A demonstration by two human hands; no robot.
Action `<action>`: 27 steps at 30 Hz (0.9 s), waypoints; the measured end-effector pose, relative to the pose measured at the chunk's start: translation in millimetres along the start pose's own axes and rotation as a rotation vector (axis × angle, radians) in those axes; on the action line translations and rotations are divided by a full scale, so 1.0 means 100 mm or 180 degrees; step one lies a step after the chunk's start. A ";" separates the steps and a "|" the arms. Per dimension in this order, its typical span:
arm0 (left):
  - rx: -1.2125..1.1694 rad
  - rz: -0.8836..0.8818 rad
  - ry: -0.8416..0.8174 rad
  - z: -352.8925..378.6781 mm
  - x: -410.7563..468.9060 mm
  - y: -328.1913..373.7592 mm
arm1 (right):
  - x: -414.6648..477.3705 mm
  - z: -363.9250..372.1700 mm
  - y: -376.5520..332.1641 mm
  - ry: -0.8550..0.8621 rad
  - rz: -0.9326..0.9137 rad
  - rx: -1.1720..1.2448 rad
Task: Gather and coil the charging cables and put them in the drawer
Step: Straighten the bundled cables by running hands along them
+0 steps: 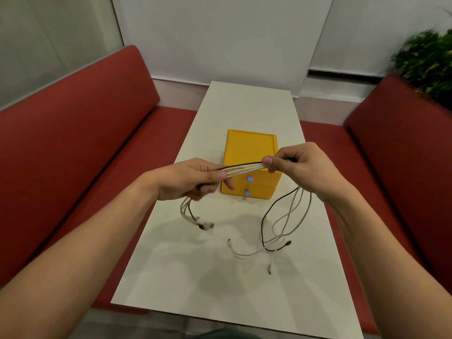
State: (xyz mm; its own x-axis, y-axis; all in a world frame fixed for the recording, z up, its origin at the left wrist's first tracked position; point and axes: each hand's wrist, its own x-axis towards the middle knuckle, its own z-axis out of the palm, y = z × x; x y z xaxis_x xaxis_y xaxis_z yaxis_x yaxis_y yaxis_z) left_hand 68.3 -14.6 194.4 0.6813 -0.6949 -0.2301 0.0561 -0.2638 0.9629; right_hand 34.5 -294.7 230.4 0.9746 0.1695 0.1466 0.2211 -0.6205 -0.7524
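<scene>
On the near half of the white counter [171, 277], right of centre, the long plug ends [269, 243] of the cables trail down and lie in slack, crossing loops. A shorter cluster of ends hangs under the left hand; whether it touches the surface, cannot tell.

Above these, both hands hold the cables [242, 168] as one bundle, several white strands and one dark, drawn fairly straight between them.
- Left hand [188, 179]: grip closed, fingers curled round the bundle, thumb on top.
- Right hand [300, 167]: grip closed, thumb and fingers pinching the bundle.

Just behind the hands, a yellow drawer box [249, 145] stands on the counter. Upper drawer [264, 178] and lower drawer [259, 192] each carry a blue knob; both look pushed in.

Progress, as judged:
- Gathering looks done; every cable in view runs through the hands.
- Coiling not begun; no loop is formed.
- Left to do: wind the bundle, open a drawer, put the coil inside.

Farther off: red benches [73, 143] on both sides, a white wall [220, 33], a plant [430, 62] at far right.
</scene>
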 end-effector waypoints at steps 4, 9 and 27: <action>0.0599 -0.0065 0.0171 -0.04 -0.02 0.16 | -0.02 -0.01 0.04 -0.0057 -0.0062 -0.0095; 0.1444 -0.0309 0.0014 -0.13 -0.12 0.27 | -0.03 0.01 0.04 -0.0253 -0.0152 -0.0117; 0.2335 0.0212 0.1945 -0.09 -0.13 -0.03 | -0.15 0.28 0.23 -0.0193 0.0354 0.0011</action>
State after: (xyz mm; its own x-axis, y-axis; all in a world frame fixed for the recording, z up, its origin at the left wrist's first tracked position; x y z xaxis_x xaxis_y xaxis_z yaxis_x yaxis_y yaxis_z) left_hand 65.5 0.9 196.0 0.9414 -0.3091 0.1349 -0.3263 -0.7340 0.5957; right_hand 23.6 -290.3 193.0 0.9891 0.1458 0.0230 0.1114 -0.6354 -0.7641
